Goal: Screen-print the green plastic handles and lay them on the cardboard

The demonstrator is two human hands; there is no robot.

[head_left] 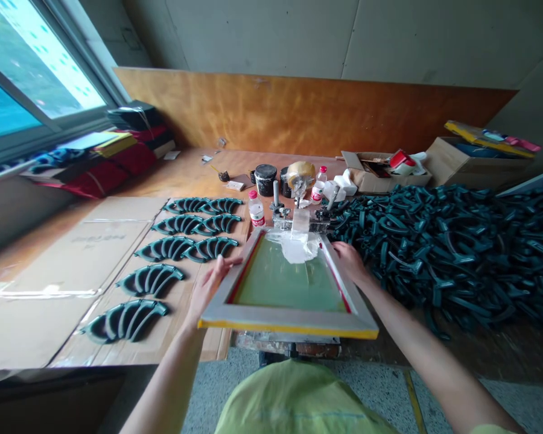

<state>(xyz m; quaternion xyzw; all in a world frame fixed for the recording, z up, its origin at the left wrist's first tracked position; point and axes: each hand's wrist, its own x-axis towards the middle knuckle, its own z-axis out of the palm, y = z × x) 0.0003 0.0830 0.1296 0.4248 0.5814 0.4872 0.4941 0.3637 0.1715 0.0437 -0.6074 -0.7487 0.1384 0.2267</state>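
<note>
Screen frame (289, 319), one: over the middle of the table's (187, 172) front edge, far end at a metal clamp (317, 224); white paste (296, 250) on its green mesh (276, 289), near the clamp. Left hand (210, 280): touching the frame's left side. Right hand (349, 258): at the right side. Fingers partly hidden; cannot tell whether either hand pinches the frame. Green plastic parts (151, 308), eight: on cardboard (72, 253) toward the left edge. Loose pile (402, 241) of dark green parts: along the right edge. Bottles (256, 212), two, and black tub (265, 181): behind the frame. Open box (391, 184): near the back right corner.
</note>
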